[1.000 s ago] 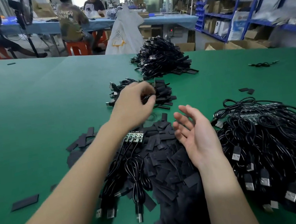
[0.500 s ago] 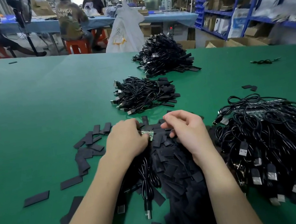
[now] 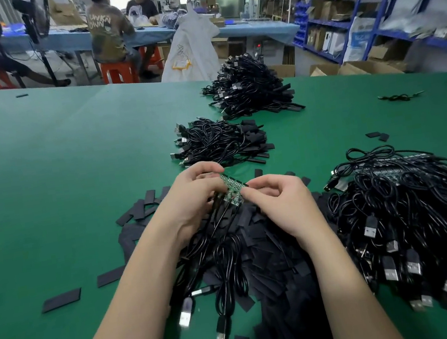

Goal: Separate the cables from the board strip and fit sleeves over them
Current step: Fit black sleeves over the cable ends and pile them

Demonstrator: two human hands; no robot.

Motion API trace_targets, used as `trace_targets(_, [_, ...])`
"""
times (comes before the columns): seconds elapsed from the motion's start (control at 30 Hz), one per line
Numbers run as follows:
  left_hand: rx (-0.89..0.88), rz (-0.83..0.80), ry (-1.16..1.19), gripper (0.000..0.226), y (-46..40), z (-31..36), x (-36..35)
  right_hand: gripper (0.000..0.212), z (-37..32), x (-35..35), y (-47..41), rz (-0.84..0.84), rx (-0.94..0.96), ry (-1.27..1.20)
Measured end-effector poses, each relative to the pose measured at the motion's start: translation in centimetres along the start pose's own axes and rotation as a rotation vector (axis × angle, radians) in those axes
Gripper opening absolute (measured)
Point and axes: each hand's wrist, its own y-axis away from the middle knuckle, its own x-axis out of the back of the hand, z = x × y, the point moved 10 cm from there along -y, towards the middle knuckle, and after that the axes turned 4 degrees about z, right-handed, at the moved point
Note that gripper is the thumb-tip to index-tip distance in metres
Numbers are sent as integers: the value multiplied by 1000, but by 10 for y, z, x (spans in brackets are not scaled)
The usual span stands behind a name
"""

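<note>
Both hands pinch the board strip (image 3: 232, 192) above the sleeves (image 3: 255, 227); left hand (image 3: 192, 199) steadies; right hand (image 3: 275, 202) fingers grip one end to snap it off.

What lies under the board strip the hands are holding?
Beneath the board strip, its black cables trail onto a heap of flat black sleeves. The table under that heap is covered.
</note>
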Motion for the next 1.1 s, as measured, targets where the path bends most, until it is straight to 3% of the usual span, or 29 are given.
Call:
trace_targets(0.17, [98, -117, 110, 18, 3, -7, -8, 13, -1, -10, 6, -116, -136, -352])
trace_targets(0.37, [156, -269, 45, 8, 14, -13, -21, 4, 0, -10, 9, -152, -188, -491])
trace_targets(0.57, [140, -321, 76, 13, 17, -9, -27, 41, -4, -15, 12, -172, -203, -559])
trace_targets(0.77, [154, -348, 74, 7, 22, -9, -29, 28, -6, -18, 13, -217, -220, -626])
trace_targets(1.1, [148, -394, 119, 23, 22, -6, -31, 10, -8, -29, 19, -314, -331, -767])
